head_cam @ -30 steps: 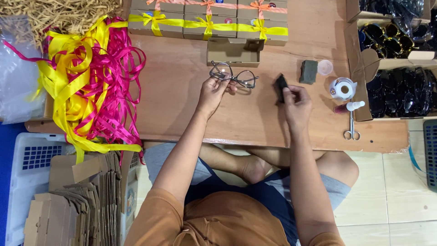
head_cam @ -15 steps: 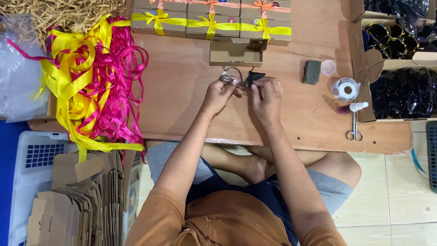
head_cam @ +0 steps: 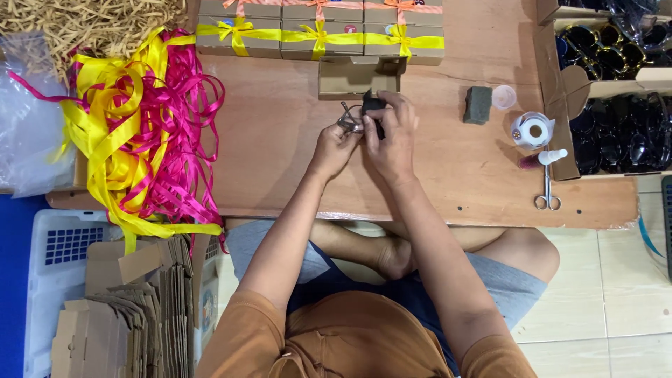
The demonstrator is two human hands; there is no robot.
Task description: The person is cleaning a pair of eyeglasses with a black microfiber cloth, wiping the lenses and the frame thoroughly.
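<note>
My left hand (head_cam: 334, 145) pinches a pair of thin-framed glasses (head_cam: 348, 119) over the middle of the low wooden table (head_cam: 280, 161). My right hand (head_cam: 390, 136) is pressed against them from the right and grips a small black cloth (head_cam: 373, 105) on the glasses. Both hands touch each other just in front of an open brown cardboard box (head_cam: 357, 75). Most of the glasses are hidden by my fingers.
Closed brown boxes tied with yellow ribbon (head_cam: 318, 36) line the far edge. A heap of yellow and pink ribbon (head_cam: 140, 126) lies left. A dark sponge (head_cam: 478, 105), tape roll (head_cam: 532, 130), scissors (head_cam: 547, 190) and boxes of sunglasses (head_cam: 619, 133) are right. Flat cartons (head_cam: 119, 308) lie on the floor.
My right hand came in from the right with the black cloth and joined my left hand on the glasses. Both hands then shifted slightly toward the open box.
</note>
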